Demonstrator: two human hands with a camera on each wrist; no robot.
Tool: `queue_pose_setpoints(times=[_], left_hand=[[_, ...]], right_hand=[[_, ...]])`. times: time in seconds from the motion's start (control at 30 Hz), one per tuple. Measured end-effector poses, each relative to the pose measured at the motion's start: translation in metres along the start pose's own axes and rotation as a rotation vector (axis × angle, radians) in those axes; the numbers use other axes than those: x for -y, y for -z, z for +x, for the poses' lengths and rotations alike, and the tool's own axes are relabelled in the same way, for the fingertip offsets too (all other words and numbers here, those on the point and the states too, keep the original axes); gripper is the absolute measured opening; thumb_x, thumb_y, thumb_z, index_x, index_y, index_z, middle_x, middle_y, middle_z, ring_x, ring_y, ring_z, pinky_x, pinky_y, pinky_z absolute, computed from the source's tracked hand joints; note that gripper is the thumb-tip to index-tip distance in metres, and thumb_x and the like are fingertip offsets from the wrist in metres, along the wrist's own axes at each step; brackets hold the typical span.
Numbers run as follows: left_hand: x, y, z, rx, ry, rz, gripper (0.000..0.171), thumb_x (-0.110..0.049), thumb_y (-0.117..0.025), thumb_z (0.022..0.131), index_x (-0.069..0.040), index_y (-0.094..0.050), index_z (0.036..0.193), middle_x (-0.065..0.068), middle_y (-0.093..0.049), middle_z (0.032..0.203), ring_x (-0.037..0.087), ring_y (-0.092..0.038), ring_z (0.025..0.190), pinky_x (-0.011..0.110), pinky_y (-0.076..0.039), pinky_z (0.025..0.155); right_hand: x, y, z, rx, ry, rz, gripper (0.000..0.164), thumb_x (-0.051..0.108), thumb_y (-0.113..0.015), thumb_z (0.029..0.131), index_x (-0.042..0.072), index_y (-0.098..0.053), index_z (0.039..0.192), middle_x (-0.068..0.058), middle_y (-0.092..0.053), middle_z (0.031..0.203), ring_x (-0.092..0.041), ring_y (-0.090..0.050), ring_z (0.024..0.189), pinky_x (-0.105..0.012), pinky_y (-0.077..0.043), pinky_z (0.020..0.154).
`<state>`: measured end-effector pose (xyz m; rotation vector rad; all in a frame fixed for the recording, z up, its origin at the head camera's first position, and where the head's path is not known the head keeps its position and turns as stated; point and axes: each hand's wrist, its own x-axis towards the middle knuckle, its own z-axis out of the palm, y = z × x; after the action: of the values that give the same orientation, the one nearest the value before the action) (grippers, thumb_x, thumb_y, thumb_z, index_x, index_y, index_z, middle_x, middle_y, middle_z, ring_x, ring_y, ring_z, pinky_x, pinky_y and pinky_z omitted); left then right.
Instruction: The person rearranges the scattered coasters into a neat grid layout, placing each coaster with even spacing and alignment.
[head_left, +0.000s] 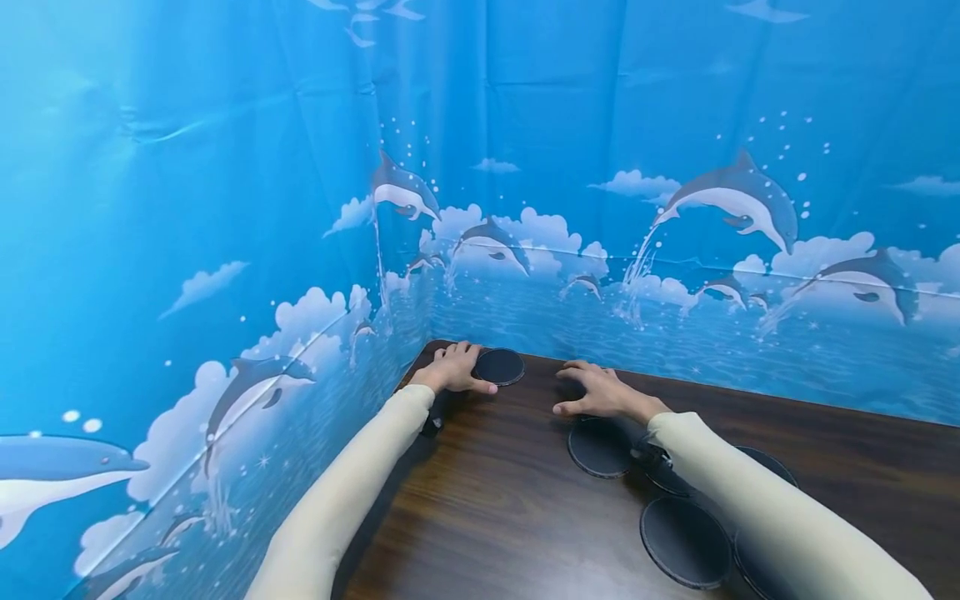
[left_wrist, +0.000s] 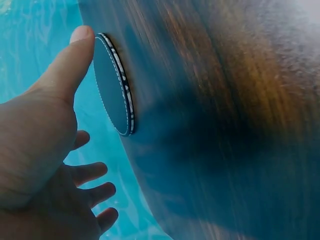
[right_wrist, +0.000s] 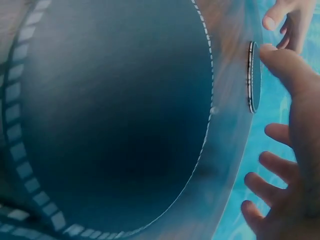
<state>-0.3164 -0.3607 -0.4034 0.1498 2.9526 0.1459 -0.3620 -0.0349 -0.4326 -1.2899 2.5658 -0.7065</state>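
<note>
At the table's far left corner lies a round black coaster [head_left: 500,367] with pale stitching round its rim. My left hand [head_left: 455,369] is just left of it, fingers spread and thumb stretched along its near side. In the left wrist view the thumb overlaps the edge of that coaster [left_wrist: 112,87], and the fingers are apart with nothing held. My right hand [head_left: 600,392] hovers with loosely spread fingers beyond another black coaster [head_left: 597,450], whose upper edge it partly covers. That nearer coaster [right_wrist: 120,120] fills much of the right wrist view.
More black coasters [head_left: 686,542] lie on the brown wooden table [head_left: 480,500] around and under the right forearm, some partly hidden by the sleeve [head_left: 772,500]. A blue dolphin-print curtain [head_left: 525,292] hangs along the table's left and far edges.
</note>
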Motion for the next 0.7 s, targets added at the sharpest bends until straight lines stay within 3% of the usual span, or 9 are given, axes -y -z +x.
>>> queue_pose_setpoints(times=[0.13, 0.3, 0.5, 0.7], left_hand=[[-0.002, 0.0, 0.007, 0.007, 0.01, -0.006, 0.102, -0.068, -0.067, 0.088, -0.014, -0.025, 0.162, 0.019, -0.027, 0.161, 0.039, -0.025, 0.147, 0.06, -0.023, 0.113], [0.002, -0.007, 0.016, 0.043, 0.024, -0.007, 0.106, -0.072, -0.066, 0.086, -0.017, -0.02, 0.164, 0.02, -0.021, 0.163, 0.039, -0.021, 0.148, 0.059, -0.02, 0.115], [0.009, -0.019, 0.016, 0.036, 0.054, -0.002, 0.108, -0.075, -0.064, 0.085, -0.017, -0.019, 0.164, 0.021, -0.006, 0.166, 0.041, -0.009, 0.151, 0.06, -0.013, 0.117], [0.004, -0.016, 0.009, -0.007, 0.039, -0.046, 0.108, -0.071, -0.069, 0.084, -0.015, -0.021, 0.164, 0.023, -0.006, 0.166, 0.043, -0.01, 0.15, 0.062, -0.014, 0.116]], right_hand=[[0.003, -0.001, 0.011, 0.075, -0.02, -0.009, 0.081, 0.053, -0.068, 0.095, 0.007, -0.04, 0.157, -0.025, -0.027, 0.16, -0.047, -0.022, 0.146, -0.071, -0.015, 0.108], [0.004, -0.008, 0.026, 0.103, -0.108, -0.038, 0.082, 0.055, -0.064, 0.097, 0.009, -0.036, 0.159, -0.024, -0.024, 0.162, -0.047, -0.019, 0.147, -0.072, -0.015, 0.107], [0.002, -0.025, 0.041, 0.037, -0.175, -0.061, 0.08, 0.055, -0.061, 0.098, 0.004, -0.04, 0.156, -0.027, -0.026, 0.159, -0.05, -0.02, 0.144, -0.076, -0.014, 0.104], [0.005, -0.031, 0.052, -0.053, -0.218, -0.086, 0.085, 0.06, -0.068, 0.092, 0.006, -0.045, 0.153, -0.025, -0.03, 0.157, -0.049, -0.024, 0.142, -0.073, -0.016, 0.104]])
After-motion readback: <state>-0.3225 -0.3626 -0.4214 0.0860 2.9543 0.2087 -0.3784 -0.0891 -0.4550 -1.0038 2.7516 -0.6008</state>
